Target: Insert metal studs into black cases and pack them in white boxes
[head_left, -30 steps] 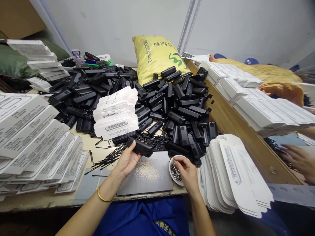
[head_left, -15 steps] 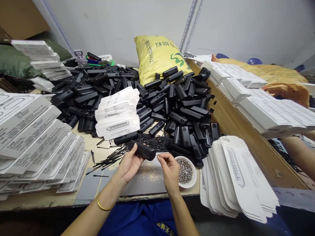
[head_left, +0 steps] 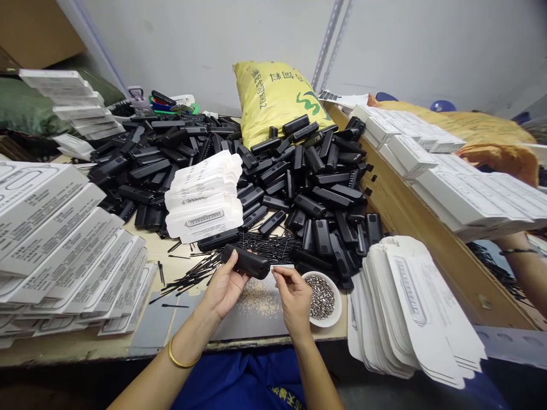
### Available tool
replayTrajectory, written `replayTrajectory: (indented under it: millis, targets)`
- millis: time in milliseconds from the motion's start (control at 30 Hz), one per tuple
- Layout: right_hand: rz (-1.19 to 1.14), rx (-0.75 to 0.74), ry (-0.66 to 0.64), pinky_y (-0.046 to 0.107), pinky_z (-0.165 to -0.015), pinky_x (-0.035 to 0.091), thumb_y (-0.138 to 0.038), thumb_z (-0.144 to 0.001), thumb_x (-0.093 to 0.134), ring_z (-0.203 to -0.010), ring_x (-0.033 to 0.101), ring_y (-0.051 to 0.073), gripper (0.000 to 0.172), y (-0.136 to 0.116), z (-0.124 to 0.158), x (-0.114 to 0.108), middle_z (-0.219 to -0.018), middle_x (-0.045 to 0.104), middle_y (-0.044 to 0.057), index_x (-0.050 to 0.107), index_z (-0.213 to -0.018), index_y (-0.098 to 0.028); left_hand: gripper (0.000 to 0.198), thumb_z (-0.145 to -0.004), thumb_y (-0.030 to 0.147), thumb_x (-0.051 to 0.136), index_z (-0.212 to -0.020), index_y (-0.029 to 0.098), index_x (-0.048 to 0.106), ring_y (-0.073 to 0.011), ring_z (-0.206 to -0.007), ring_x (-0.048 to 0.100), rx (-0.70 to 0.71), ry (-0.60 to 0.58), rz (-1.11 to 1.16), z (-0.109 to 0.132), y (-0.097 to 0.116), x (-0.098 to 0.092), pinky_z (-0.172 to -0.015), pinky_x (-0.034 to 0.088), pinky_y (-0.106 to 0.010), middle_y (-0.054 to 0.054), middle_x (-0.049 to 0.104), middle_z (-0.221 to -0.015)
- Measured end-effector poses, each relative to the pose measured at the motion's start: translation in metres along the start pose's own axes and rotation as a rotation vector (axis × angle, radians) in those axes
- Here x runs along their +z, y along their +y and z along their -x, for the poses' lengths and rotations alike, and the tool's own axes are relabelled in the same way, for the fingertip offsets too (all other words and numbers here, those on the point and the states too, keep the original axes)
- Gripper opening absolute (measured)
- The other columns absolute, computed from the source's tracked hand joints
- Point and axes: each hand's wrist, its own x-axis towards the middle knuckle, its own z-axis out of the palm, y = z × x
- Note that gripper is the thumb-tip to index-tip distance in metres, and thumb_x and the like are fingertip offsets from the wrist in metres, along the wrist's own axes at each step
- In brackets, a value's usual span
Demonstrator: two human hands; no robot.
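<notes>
My left hand (head_left: pixel 224 286) is closed around a black oblong plastic device (head_left: pixel 248 262), thumb on its top side, and holds it above the table. Close to the device's right end, my right hand (head_left: pixel 293 295) has thumb and forefinger pinched together. What sits between those fingertips is too small to name. Just right of this hand stands a white bowl (head_left: pixel 337 310) full of small shiny metal parts (head_left: pixel 321 297). Under both hands lies a grey sheet with pale crumbs (head_left: pixel 260 302) scattered on it. Thin black sticks (head_left: pixel 188 279) lie behind and to the left.
Black devices (head_left: pixel 316 205) are heaped across the back, with a flat stack of printed cartons (head_left: pixel 203 199) on them. A yellow sack (head_left: pixel 277 102) stands behind. Boxes (head_left: pixel 64 245) fill the left; flat cartons (head_left: pixel 410 307) lean right. Beyond a wooden divider (head_left: pixel 427 228) is another person's arm (head_left: pixel 527 267).
My hands and the black device have hardly moved. Beyond the divider, the other person's arm has shifted, and a dark wristband now shows.
</notes>
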Motion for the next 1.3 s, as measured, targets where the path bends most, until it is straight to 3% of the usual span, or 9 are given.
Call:
replayTrajectory:
  millis: [133,333,467,633,767,933,1100,1200,1300]
  targets:
    - [0.036,-0.035,0.010,0.032,-0.074,0.050,-0.032,-0.085,0.060,-0.080,0.063,0.018,0.017,0.000,0.001,0.001,-0.085,0.070,0.005,0.069,-0.090,-0.019,0.016,-0.092,0.014,0.048,-0.097,0.008,0.061,-0.0190,-0.089,0.069,0.017,-0.033,-0.020,0.001,-0.001,-0.001,-0.086,0.058,-0.035,-0.014,0.070,-0.094]
    - [0.224,-0.201,0.005,0.031,-0.075,0.047,-0.028,-0.088,0.054,-0.079,0.062,0.018,0.016,-0.009,-0.001,0.000,-0.080,0.068,0.004,0.066,-0.082,-0.020,0.017,-0.093,0.013,0.046,-0.093,0.008,0.062,-0.0187,-0.089,0.069,0.035,-0.042,-0.057,0.002,-0.001,-0.002,-0.085,0.058,-0.035,-0.014,0.070,-0.096]
    - [0.255,-0.202,-0.027,0.030,-0.072,0.047,-0.027,-0.088,0.054,-0.077,0.062,0.018,0.014,-0.009,-0.001,0.001,-0.079,0.067,0.003,0.065,-0.081,-0.020,0.014,-0.092,0.013,0.048,-0.093,0.010,0.062,-0.0203,-0.091,0.069,0.077,-0.092,-0.105,0.000,-0.002,-0.005,-0.088,0.056,-0.037,-0.013,0.071,-0.095]
    - [0.211,-0.280,0.115,0.032,-0.073,0.048,-0.026,-0.090,0.051,-0.078,0.062,0.018,0.015,0.008,0.008,0.013,-0.079,0.065,0.004,0.062,-0.081,-0.020,0.014,-0.092,0.013,0.047,-0.094,0.010,0.061,-0.0228,-0.094,0.069,0.097,-0.095,-0.100,0.003,-0.007,-0.009,-0.092,0.054,-0.042,-0.013,0.071,-0.093]
    - [0.079,-0.158,0.081,0.030,-0.070,0.049,-0.028,-0.089,0.053,-0.076,0.061,0.017,0.012,0.019,0.015,0.018,-0.080,0.064,0.004,0.060,-0.089,-0.020,0.010,-0.089,0.012,0.052,-0.095,0.012,0.060,-0.0224,-0.095,0.068,0.091,-0.084,-0.109,0.003,-0.007,-0.010,-0.092,0.054,-0.041,-0.012,0.071,-0.094]
    - [-0.029,-0.035,0.043,0.029,-0.067,0.049,-0.035,-0.086,0.057,-0.072,0.060,0.015,0.019,0.018,0.012,0.004,-0.084,0.065,0.004,0.059,-0.096,-0.019,0.009,-0.088,0.014,0.054,-0.096,0.013,0.059,-0.0245,-0.098,0.067,0.090,-0.121,-0.152,0.010,0.003,-0.002,-0.092,0.054,-0.043,-0.012,0.070,-0.096]
    - [0.095,-0.042,0.130,0.029,-0.068,0.047,-0.040,-0.085,0.058,-0.069,0.058,0.015,0.023,0.013,0.005,-0.021,-0.080,0.067,0.005,0.062,-0.086,-0.017,0.024,-0.080,0.008,0.061,-0.100,0.022,0.060,-0.0260,-0.102,0.065,0.309,-0.252,-0.163,0.042,0.012,-0.002,-0.093,0.051,-0.042,-0.007,0.070,-0.098]
    - [0.123,-0.051,0.205,0.029,-0.067,0.047,-0.041,-0.085,0.058,-0.068,0.059,0.016,0.025,0.011,0.000,-0.033,-0.080,0.068,0.006,0.062,-0.085,-0.017,0.030,-0.065,-0.004,0.067,-0.081,0.021,0.066,-0.0249,-0.094,0.066,0.295,-0.418,-0.464,0.038,-0.004,-0.010,-0.094,0.047,-0.035,-0.006,0.071,-0.084]
    - [0.155,-0.080,0.237,0.030,-0.070,0.048,-0.042,-0.085,0.058,-0.072,0.062,0.018,0.026,0.005,-0.006,-0.040,-0.081,0.068,0.007,0.062,-0.087,-0.017,0.032,-0.062,0.004,0.072,-0.089,0.022,0.068,-0.0232,-0.084,0.064,0.389,-0.458,-0.897,0.008,-0.025,-0.007,-0.089,0.046,-0.032,-0.005,0.070,-0.084]
